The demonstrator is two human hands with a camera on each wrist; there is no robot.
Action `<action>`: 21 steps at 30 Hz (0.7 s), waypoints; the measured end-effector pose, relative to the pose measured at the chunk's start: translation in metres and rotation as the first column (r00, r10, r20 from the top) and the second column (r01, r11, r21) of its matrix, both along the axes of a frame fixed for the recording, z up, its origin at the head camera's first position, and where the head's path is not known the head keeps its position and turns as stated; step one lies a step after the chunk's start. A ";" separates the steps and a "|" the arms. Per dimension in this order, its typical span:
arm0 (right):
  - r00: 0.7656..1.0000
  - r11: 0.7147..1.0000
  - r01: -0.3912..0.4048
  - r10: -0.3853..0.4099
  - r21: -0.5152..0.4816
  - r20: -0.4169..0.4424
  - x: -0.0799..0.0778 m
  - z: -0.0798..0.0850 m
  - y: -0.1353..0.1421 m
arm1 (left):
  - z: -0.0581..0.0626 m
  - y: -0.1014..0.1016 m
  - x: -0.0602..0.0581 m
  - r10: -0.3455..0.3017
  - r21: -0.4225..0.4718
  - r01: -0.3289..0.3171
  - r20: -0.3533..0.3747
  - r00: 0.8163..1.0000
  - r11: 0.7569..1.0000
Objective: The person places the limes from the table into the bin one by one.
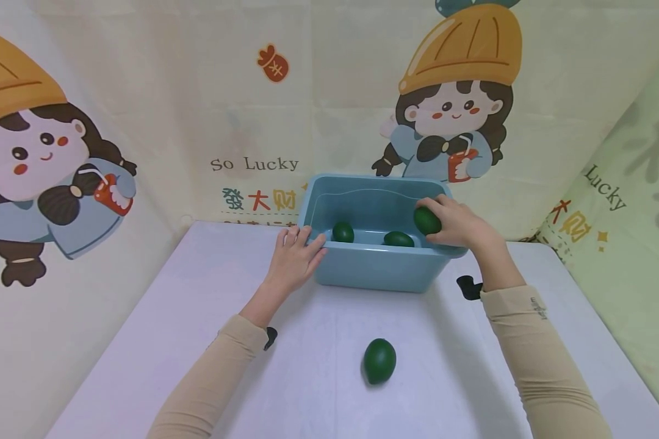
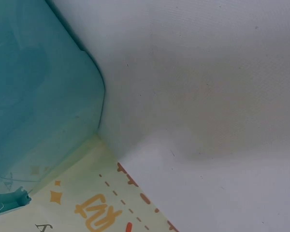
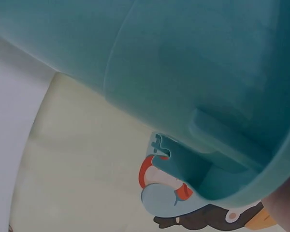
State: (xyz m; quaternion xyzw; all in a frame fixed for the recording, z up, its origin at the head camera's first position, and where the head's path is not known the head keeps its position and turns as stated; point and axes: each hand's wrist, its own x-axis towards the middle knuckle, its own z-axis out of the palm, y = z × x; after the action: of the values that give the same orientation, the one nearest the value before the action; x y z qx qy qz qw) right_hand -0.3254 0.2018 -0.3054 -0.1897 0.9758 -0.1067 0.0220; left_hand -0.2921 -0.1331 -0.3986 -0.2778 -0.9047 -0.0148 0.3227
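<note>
A blue plastic bin [image 1: 373, 268] stands at the back of the white table, two dark green oval fruits inside it: one round-looking fruit [image 1: 343, 232] at the left and one lying fruit [image 1: 398, 239] near the middle. My right hand [image 1: 454, 224] grips a third green fruit [image 1: 427, 221] over the bin's right end. At the left front corner of the rim, my left hand [image 1: 295, 257] rests with its fingers spread. Another green fruit [image 1: 380, 361] lies on the table in front of the bin. Both wrist views show mostly the bin's outer wall [image 2: 34, 87].
Behind the bin hangs a cream cloth [image 1: 340, 91] printed with cartoon figures and lettering. The white tabletop [image 1: 318, 378] stretches toward me. A handle part [image 3: 203, 174] juts from the bin's end in the right wrist view.
</note>
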 end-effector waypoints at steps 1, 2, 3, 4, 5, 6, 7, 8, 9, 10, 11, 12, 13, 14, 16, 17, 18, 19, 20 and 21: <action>1.000 1.000 0.002 -0.002 -0.001 -0.001 0.000 0.000 0.000 | 0.000 0.000 0.000 0.000 0.000 0.000 -0.003 1.000 1.000; 1.000 1.000 0.002 -0.002 0.001 -0.001 0.000 0.000 0.000 | -0.001 0.000 0.000 -0.003 0.002 0.003 -0.007 1.000 1.000; 1.000 1.000 0.003 -0.003 0.001 -0.002 0.000 0.000 0.000 | -0.001 0.000 0.000 -0.001 0.000 0.001 -0.011 1.000 1.000; 1.000 1.000 0.004 -0.004 0.002 -0.005 -0.001 -0.001 0.000 | -0.001 0.000 0.000 -0.002 0.002 0.002 -0.015 1.000 1.000; 1.000 1.000 0.004 -0.004 0.003 -0.006 -0.001 -0.001 0.000 | -0.001 0.000 0.000 -0.003 0.004 0.003 -0.020 1.000 1.000; 1.000 1.000 0.004 -0.004 0.003 -0.006 -0.002 -0.002 0.001 | -0.002 0.000 0.001 -0.004 0.006 0.004 -0.023 1.000 1.000; 1.000 1.000 0.004 -0.004 0.003 -0.007 -0.002 -0.002 0.001 | -0.002 0.000 0.001 -0.004 0.007 0.004 -0.026 1.000 1.000; 1.000 1.000 0.002 -0.002 0.003 -0.008 -0.002 -0.002 0.001 | -0.002 0.000 0.001 -0.004 0.009 0.004 -0.029 1.000 1.000; 1.000 1.000 0.003 -0.003 0.002 -0.008 -0.003 -0.003 0.001 | -0.002 0.000 0.001 -0.003 0.009 0.003 -0.029 1.000 1.000; 1.000 1.000 0.004 -0.004 0.001 -0.008 -0.003 -0.003 0.001 | -0.002 0.000 0.001 -0.005 0.011 0.005 -0.030 1.000 1.000; 1.000 1.000 0.004 -0.004 0.000 -0.008 -0.004 -0.004 0.001 | -0.002 0.000 0.001 -0.003 0.011 0.004 -0.029 1.000 1.000; 1.000 1.000 0.004 -0.004 -0.002 -0.009 -0.004 -0.004 0.001 | -0.002 0.000 0.002 -0.003 0.012 0.004 -0.028 1.000 1.000; 1.000 1.000 0.003 -0.003 -0.004 -0.010 -0.004 -0.004 0.001 | -0.002 0.000 0.002 -0.004 0.012 0.004 -0.027 1.000 1.000; 1.000 1.000 0.005 -0.005 -0.006 -0.010 -0.005 -0.004 0.002 | -0.003 0.000 0.002 -0.004 0.013 0.005 -0.027 1.000 1.000; 1.000 1.000 0.009 -0.009 -0.009 -0.010 -0.005 -0.004 0.002 | -0.003 0.001 0.001 -0.006 0.014 0.006 -0.029 1.000 1.000; 1.000 1.000 0.010 -0.010 -0.009 -0.009 -0.004 -0.004 0.002 | -0.003 0.001 0.001 -0.006 0.014 0.006 -0.031 0.999 1.000; 1.000 1.000 0.012 -0.012 -0.010 -0.009 -0.004 -0.004 0.002 | -0.004 0.001 0.001 -0.007 0.014 0.007 -0.035 0.999 1.000; 1.000 1.000 0.014 -0.014 -0.010 -0.008 -0.004 -0.005 0.002 | -0.004 0.001 0.001 -0.008 0.015 0.009 -0.038 0.999 1.000; 1.000 1.000 0.015 -0.015 -0.009 -0.006 -0.004 -0.005 0.003 | -0.004 0.001 0.001 -0.009 0.015 0.010 -0.043 0.999 1.000; 1.000 1.000 0.014 -0.014 -0.007 -0.007 -0.004 -0.005 0.003 | -0.004 0.001 0.001 -0.012 0.017 0.013 -0.048 0.999 1.000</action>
State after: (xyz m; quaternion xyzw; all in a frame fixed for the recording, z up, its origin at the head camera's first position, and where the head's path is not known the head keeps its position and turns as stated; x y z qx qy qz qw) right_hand -0.3296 0.2046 -0.3108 -0.1833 0.9768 -0.1095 0.0174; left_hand -0.2909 -0.1319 -0.4029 -0.2808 -0.8948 -0.0180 0.3467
